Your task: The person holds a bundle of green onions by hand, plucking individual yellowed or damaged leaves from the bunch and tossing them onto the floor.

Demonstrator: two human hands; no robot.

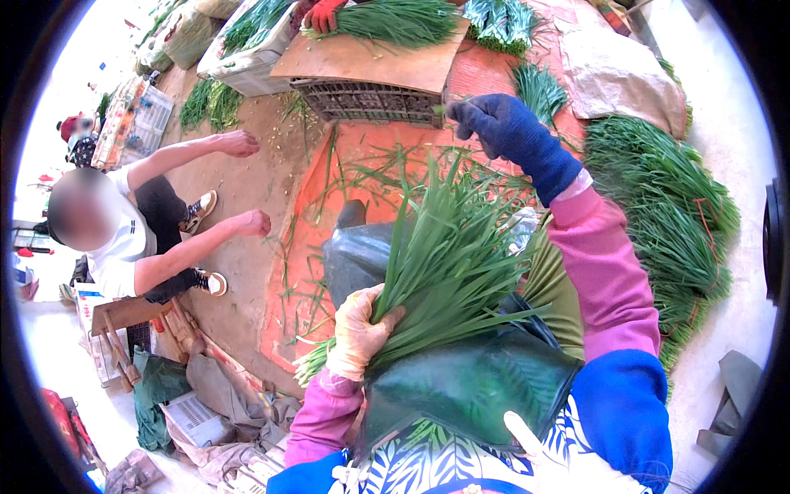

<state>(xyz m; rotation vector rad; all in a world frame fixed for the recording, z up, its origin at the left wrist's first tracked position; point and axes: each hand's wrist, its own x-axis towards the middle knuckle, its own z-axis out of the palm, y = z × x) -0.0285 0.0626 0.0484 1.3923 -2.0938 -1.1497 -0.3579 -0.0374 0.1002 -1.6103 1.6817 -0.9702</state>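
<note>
A thick bunch of Chinese chives (453, 255) lies across my lap, its leaves fanning up and to the right. My left hand (359, 333), in a cream glove, is closed around the bunch near its pale stem ends, which poke out to the left. Beyond the leaf tips I hold my right hand (512, 136), in a dark blue knitted glove, raised and apart from the bunch. Its fingers are curled together, with a tiny green bit showing at the fingertips; I cannot make out what they hold. A dark green apron (473, 383) covers my lap under the chives.
Loose leaves litter the orange sheet (284, 317). Ahead, a board (370, 62) on a crate (370, 100) bears chives and a red-gloved hand (326, 15). Heaped chives (658, 214) line the right side, beside a pale sack (621, 82). A person (119, 239) sits at left, arms outstretched.
</note>
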